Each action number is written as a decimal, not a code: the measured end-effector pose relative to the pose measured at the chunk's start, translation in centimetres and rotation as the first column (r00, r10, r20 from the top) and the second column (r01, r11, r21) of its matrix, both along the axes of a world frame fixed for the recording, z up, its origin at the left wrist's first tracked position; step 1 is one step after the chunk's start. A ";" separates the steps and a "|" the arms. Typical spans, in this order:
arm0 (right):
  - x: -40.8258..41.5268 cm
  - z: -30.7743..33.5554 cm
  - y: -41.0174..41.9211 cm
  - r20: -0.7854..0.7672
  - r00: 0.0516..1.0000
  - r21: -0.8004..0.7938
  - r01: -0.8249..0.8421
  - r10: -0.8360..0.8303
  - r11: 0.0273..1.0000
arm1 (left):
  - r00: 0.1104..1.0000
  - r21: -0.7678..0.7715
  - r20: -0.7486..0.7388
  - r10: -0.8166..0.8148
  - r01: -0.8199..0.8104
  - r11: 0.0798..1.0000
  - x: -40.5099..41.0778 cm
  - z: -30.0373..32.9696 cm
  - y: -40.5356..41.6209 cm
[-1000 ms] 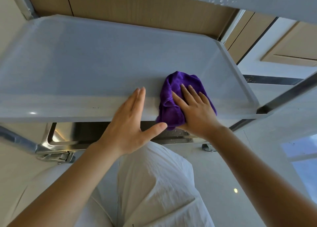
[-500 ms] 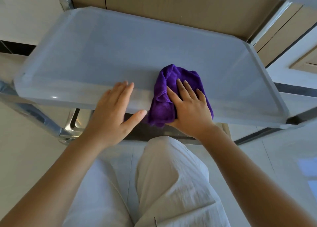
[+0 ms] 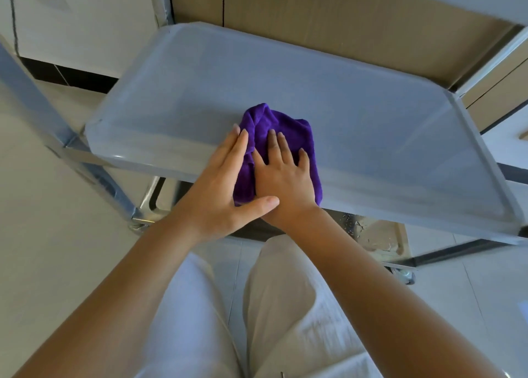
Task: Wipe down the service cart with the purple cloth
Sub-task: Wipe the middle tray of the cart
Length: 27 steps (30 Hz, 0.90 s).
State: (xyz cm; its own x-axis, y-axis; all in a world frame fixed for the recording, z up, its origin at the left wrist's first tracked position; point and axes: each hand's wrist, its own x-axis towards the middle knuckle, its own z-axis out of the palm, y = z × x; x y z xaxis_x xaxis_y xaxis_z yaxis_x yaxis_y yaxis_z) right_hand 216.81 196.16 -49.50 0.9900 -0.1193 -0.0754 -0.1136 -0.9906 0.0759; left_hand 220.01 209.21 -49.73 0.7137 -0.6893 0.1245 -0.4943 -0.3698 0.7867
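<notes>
I see the purple cloth (image 3: 281,137) bunched near the cart tray's (image 3: 371,126) six o'clock edge. My right hand (image 3: 283,177) presses it, fingers straight; my left hand (image 3: 220,189) lies flat at nine o'clock, touching it.

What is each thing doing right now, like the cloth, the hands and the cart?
purple cloth: bunched, lying on the shelf's near edge
right hand: flat, pressing the cloth
left hand: flat, fingers beside the cloth, thumb across the right hand
cart shelf: bare apart from the cloth
</notes>
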 end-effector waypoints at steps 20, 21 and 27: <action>5.4 0.4 7.3 0.000 0.996 0.043 -0.091 0.091 0.995 | 0.908 0.002 0.080 0.410 -0.412 0.911 3.6 0.8 7.7; 6.0 0.5 8.0 -0.012 0.995 0.053 -0.100 0.101 0.994 | 0.904 -0.019 0.072 0.421 -0.421 0.907 3.6 0.8 7.8; 8.3 0.4 10.7 -0.009 0.989 0.037 -0.150 0.150 0.988 | 0.886 0.004 0.122 0.446 -0.450 0.893 4.3 0.2 8.4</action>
